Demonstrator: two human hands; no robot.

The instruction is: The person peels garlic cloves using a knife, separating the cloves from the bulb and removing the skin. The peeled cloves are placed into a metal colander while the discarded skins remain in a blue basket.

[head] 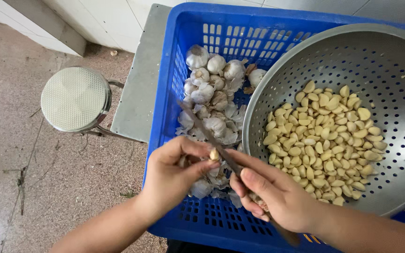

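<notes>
My left hand (172,175) pinches a small garlic clove (214,154) between thumb and fingers over the blue crate (172,75). My right hand (270,194) grips a thin knife (202,124), its blade running up and left past the clove, its handle end showing below the wrist. Whole garlic bulbs (212,89) and loose white skins lie in the crate under both hands. To the right, a metal colander (352,51) sits in the crate and holds a heap of peeled cloves (324,140).
The crate rests on a grey metal table (139,89). A round metal stool (75,98) stands to the left on a stained concrete floor (33,187). White tiled wall runs along the top.
</notes>
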